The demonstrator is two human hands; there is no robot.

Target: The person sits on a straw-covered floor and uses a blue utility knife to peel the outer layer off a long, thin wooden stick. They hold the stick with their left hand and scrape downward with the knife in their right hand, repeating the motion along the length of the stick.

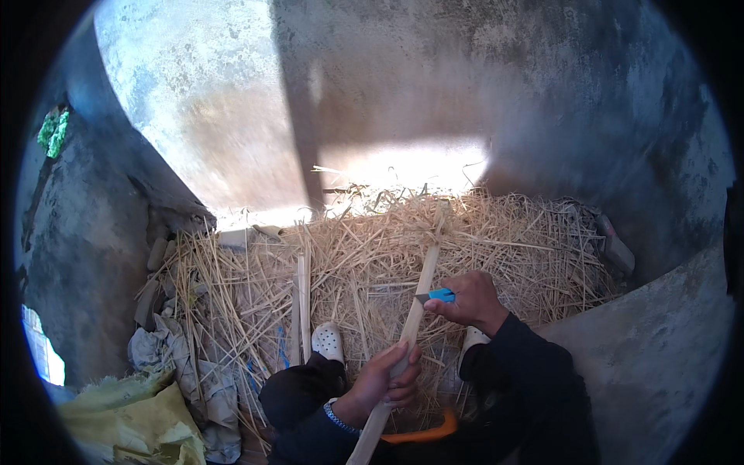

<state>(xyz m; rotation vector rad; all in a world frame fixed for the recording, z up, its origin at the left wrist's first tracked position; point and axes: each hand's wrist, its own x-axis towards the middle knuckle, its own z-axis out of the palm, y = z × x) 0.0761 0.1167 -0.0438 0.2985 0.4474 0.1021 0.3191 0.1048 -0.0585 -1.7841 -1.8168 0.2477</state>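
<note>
A long pale strip, likely split bamboo or wood (428, 271), slants from the lower edge up toward the straw. My left hand (387, 377) is wrapped round its lower part. My right hand (470, 299) grips a blue-handled utility knife (442, 295), whose dark blade meets the strip's edge a little above the left hand. The strip's far end reaches into loose shavings at the back of the heap. Part of the knife handle is hidden in my right fist.
Straw-like shavings (511, 240) cover the ground before a rough wall (387, 85). Pale strips (304, 287) stand left of my white clog (328, 342). Crumpled grey sheeting (178, 349) and a yellow sack (136, 422) lie lower left. Something orange (426, 431) sits beneath my arms.
</note>
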